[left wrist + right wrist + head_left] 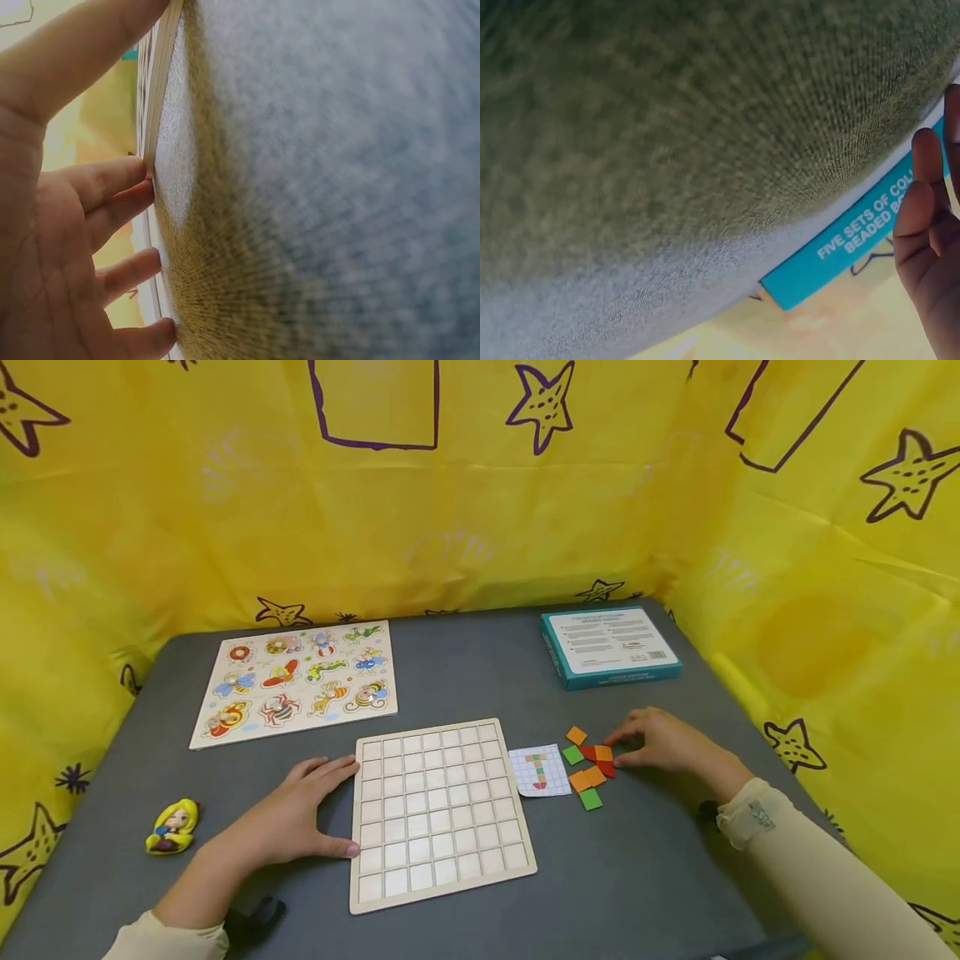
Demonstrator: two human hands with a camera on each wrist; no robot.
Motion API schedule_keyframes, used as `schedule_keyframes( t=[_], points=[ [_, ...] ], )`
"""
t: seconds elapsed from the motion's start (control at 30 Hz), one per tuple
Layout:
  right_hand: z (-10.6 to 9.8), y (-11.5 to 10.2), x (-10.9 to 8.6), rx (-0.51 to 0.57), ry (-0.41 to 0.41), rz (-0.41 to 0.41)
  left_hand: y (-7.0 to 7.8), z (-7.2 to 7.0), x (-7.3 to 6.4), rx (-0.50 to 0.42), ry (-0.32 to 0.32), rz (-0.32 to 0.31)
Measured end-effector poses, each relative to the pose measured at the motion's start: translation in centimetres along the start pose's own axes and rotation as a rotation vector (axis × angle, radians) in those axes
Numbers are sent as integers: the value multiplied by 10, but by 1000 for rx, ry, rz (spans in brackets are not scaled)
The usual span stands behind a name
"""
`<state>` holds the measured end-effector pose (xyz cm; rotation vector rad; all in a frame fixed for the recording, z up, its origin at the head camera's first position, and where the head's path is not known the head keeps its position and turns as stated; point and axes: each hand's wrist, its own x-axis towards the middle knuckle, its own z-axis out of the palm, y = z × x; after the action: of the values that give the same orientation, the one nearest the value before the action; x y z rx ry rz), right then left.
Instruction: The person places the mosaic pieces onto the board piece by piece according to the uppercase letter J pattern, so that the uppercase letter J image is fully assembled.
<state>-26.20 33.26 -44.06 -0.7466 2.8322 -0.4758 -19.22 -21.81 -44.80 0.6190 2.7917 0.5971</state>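
Observation:
A square wooden grid board lies in the middle of the table. Along its left edge rests my left hand, thumb and fingertips touching the rim with the fingers spread; the left wrist view shows the fingers against the board's side. To the right of the board is a small pattern card with a coloured figure on a grid. Beside the card lie several loose tiles in orange, green and red. My right hand is at their right side, fingertips by the red and orange tiles; any contact is unclear.
A wooden insect puzzle lies at the back left, and a teal box at the back right. Near the left edge is a small yellow-haired doll figure. Yellow cloth hangs around the grey table.

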Motion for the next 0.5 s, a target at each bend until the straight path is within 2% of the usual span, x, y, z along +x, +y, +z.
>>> schedule_keyframes(
  t=[0.13,0.33,0.5],
  points=[
    [0,-2,3,-27,-1,-3,0,2,-4,-6,7,-8],
    [-2,-5,0,-71,35,-57,2,0,-3,-6,3,2],
    [-6,-6,-2,-80,20,-38,2,1,-2,-5,-11,-7]
  ],
)
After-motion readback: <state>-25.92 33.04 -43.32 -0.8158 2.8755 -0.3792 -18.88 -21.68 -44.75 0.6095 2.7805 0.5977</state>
